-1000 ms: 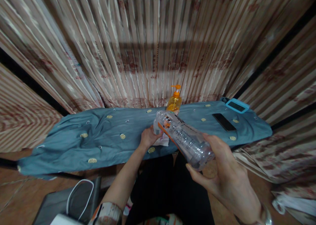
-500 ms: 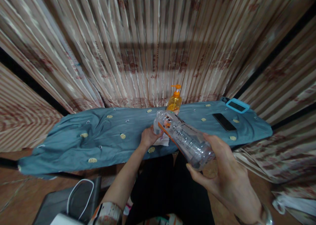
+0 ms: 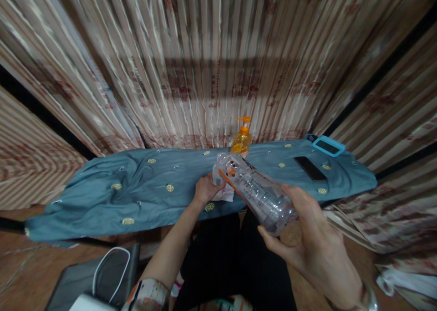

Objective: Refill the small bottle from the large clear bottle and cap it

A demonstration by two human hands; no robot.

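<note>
Nothing has moved: the right hand [image 3: 307,238] still grips the tilted bottle [image 3: 256,192], the left hand [image 3: 205,190] closed on a cloth [image 3: 227,193] at the table's [image 3: 102,197] near edge, pump bottle [image 3: 241,138] behind.

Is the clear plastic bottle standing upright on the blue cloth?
No, the clear plastic bottle is tilted in the air, its base gripped by the right hand, above the blue cloth.
</note>
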